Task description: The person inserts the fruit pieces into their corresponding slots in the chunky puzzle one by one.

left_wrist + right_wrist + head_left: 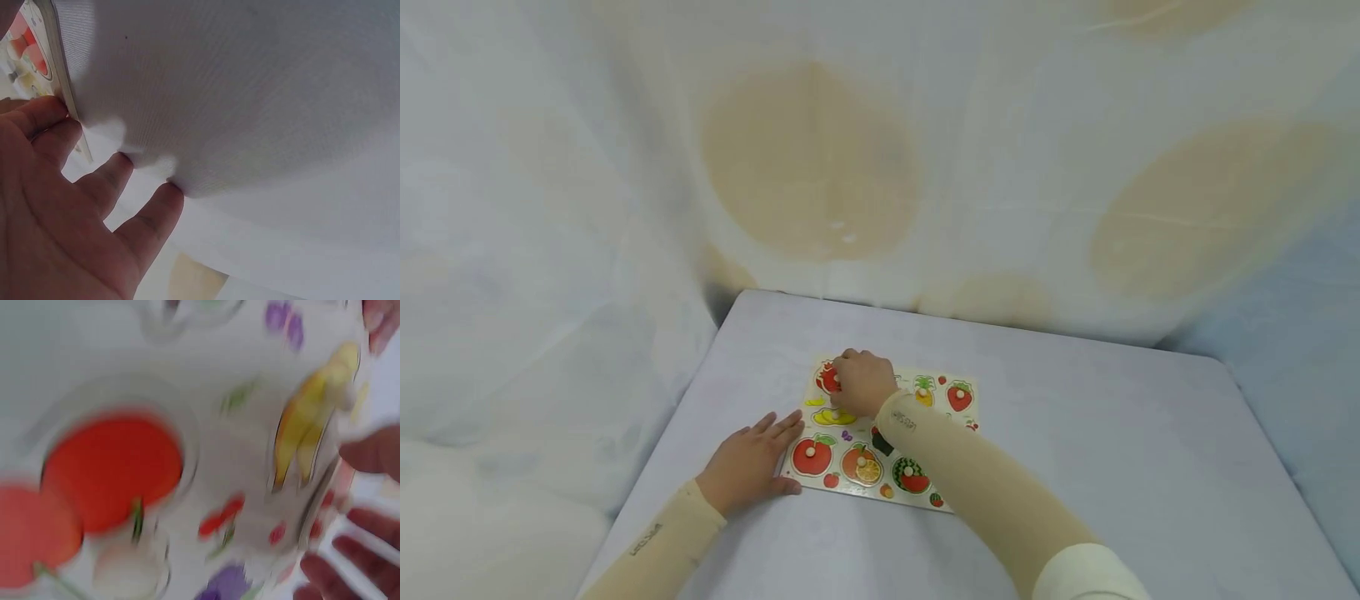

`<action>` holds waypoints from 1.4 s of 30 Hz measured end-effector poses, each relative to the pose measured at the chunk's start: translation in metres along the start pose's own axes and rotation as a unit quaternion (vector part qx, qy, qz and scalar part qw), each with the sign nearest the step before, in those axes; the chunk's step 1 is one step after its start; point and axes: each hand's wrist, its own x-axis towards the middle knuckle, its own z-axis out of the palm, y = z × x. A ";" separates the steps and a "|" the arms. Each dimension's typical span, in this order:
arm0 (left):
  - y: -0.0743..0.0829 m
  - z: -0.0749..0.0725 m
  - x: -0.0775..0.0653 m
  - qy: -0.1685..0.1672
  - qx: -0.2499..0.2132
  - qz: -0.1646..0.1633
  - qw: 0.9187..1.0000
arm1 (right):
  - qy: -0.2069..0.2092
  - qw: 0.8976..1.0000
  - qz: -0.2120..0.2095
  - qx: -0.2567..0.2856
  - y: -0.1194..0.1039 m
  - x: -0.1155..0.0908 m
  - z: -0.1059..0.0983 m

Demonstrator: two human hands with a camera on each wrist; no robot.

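A white fruit puzzle board (861, 492) with knobbed pieces lies on the table. My left hand (752, 467) rests at its left edge, fingers straight and spread; in the left wrist view two fingertips touch the board's side (57, 59) and the others press the cloth. Over the board's far left part, my right hand (865, 383) reaches down beside the pomegranate piece (825, 379). In the blurred right wrist view, the thumb and fingers (369, 450) stand apart around the pomegranate's knob. The banana piece (303, 428) is close by.
Apple (812, 456), orange (861, 463), watermelon (912, 476), pineapple (923, 390) and strawberry (959, 396) pieces sit in the board. My right forearm (985, 483) crosses it and hides part of it. A white cloth covers the table (1112, 433); pale fabric walls (1000, 167) stand around.
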 end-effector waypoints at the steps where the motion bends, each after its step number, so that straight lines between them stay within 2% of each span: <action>1: 0.001 0.000 -0.001 -0.001 0.000 -0.002 1.000 | -0.006 1.000 -0.013 0.007 0.003 0.001 0.002; 5: 0.002 -0.001 -0.002 -0.001 -0.002 -0.003 1.000 | -0.020 0.998 -0.063 0.019 0.016 0.003 0.004; 12: 0.002 -0.003 -0.003 0.007 0.007 0.008 1.000 | -0.010 0.995 -0.097 0.014 0.019 -0.002 -0.006; 16: 0.001 -0.003 -0.004 0.008 0.009 0.010 1.000 | -0.009 0.996 -0.082 0.018 0.015 -0.003 -0.008; 20: 0.000 -0.004 -0.004 0.006 0.005 0.009 1.000 | 0.000 0.998 -0.048 0.029 0.008 -0.001 -0.006; 31: 0.000 -0.003 -0.002 0.011 -0.002 0.009 1.000 | 0.016 1.000 0.013 0.016 -0.004 -0.002 -0.001; 37: 0.002 -0.003 -0.002 0.010 0.003 0.010 1.000 | 0.030 0.999 0.005 0.016 0.004 -0.001 0.005; 42: 0.002 -0.003 -0.002 0.016 0.012 0.013 1.000 | 0.024 0.998 -0.027 0.052 0.012 0.002 0.012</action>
